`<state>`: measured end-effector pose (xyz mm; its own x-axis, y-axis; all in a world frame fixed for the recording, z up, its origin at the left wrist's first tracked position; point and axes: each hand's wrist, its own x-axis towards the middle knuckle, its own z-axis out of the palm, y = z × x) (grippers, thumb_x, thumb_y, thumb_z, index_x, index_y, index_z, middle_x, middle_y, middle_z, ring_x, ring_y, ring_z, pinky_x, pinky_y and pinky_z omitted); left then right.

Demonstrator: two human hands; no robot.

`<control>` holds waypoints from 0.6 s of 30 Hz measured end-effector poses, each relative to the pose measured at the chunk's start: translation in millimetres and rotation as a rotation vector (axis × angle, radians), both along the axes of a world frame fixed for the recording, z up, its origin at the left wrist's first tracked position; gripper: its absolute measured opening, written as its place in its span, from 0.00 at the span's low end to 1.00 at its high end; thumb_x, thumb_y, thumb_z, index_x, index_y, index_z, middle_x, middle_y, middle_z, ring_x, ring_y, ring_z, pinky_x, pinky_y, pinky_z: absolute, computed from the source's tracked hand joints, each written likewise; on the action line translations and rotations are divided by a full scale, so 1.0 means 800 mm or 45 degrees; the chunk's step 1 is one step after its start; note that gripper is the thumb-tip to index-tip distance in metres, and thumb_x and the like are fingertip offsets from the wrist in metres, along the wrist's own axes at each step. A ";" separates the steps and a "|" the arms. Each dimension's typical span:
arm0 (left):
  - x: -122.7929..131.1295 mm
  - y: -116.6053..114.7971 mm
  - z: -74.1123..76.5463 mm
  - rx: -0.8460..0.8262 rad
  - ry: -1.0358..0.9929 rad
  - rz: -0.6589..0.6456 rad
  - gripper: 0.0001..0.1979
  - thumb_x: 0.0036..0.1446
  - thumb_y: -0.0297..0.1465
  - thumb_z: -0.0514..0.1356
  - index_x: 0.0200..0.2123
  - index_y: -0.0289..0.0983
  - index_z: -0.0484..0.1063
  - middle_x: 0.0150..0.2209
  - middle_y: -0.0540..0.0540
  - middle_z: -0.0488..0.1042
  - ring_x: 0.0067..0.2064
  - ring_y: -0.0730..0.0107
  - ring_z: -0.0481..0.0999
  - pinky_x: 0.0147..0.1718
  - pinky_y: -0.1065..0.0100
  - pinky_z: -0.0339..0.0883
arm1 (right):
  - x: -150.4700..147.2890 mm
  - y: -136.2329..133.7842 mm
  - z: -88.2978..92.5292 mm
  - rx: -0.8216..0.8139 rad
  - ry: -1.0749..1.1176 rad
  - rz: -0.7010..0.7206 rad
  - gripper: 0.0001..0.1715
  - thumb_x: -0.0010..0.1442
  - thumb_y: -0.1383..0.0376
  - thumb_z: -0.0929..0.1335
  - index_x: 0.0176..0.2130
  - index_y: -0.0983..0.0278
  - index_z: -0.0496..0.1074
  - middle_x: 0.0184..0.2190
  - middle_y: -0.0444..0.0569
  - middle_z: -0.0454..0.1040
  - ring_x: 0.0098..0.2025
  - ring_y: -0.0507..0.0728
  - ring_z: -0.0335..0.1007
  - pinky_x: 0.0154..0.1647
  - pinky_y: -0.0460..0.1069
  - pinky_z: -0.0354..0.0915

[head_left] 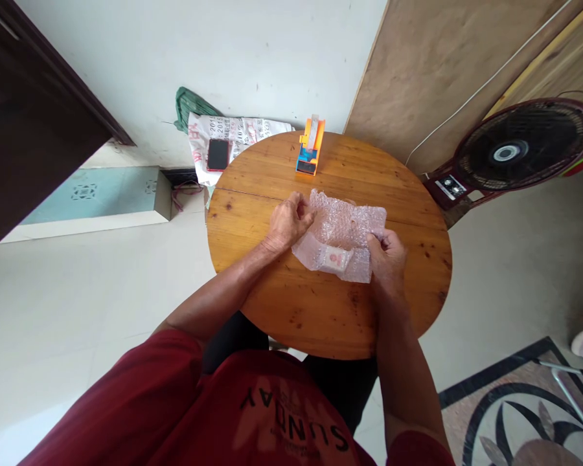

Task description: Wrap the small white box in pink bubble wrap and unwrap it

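Grasps bubble wrap (337, 220), just right of frame centre, with right hand (390, 259); touches its left edge with left hand (287, 223), grip unclear. Looks partway done, with small packet (337, 259) seemingly covered, upper portion unfolded.

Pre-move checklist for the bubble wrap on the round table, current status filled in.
1. Right hand on bubble wrap: ok, thumb over its right edge.
2. Left hand grip: cannot tell; it is at the left edge, but a firm pinch isn't clear.
3. Bubble wrap flat: not ok, creased and folded.
4. Small item with red mark covered on all sides: cannot tell, underside hidden.
5. Tape dispenser apart from wrap: ok, on the table's far side.
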<state>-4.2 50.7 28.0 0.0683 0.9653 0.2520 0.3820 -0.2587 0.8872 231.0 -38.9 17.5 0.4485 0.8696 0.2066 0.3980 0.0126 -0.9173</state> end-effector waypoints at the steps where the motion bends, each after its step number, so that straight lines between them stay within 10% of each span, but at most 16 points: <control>1: 0.000 -0.001 0.000 0.062 0.028 0.020 0.10 0.51 0.30 0.67 0.34 0.38 0.68 0.24 0.55 0.66 0.25 0.75 0.62 0.28 0.70 0.54 | 0.000 0.000 0.001 0.016 -0.008 -0.004 0.11 0.58 0.58 0.71 0.38 0.62 0.76 0.34 0.45 0.77 0.35 0.55 0.70 0.36 0.50 0.66; 5: 0.000 -0.008 0.001 0.255 0.011 0.038 0.08 0.58 0.33 0.64 0.32 0.38 0.67 0.22 0.55 0.63 0.24 0.77 0.62 0.27 0.71 0.55 | -0.002 0.000 0.006 0.113 -0.019 -0.066 0.10 0.58 0.59 0.71 0.39 0.63 0.76 0.34 0.46 0.77 0.35 0.55 0.72 0.39 0.51 0.68; 12: 0.005 -0.020 -0.001 0.320 -0.088 -0.516 0.07 0.59 0.33 0.62 0.31 0.35 0.71 0.27 0.49 0.72 0.27 0.76 0.69 0.29 0.73 0.62 | -0.012 -0.008 0.026 0.248 -0.091 -0.200 0.09 0.60 0.57 0.68 0.37 0.59 0.72 0.29 0.44 0.75 0.31 0.56 0.74 0.37 0.52 0.71; 18: 0.003 -0.021 -0.003 0.175 0.092 -0.761 0.09 0.57 0.33 0.62 0.38 0.33 0.77 0.37 0.43 0.78 0.37 0.70 0.76 0.36 0.70 0.67 | -0.028 -0.025 0.036 0.238 -0.271 0.215 0.09 0.63 0.57 0.69 0.39 0.58 0.77 0.34 0.47 0.81 0.37 0.58 0.77 0.43 0.55 0.73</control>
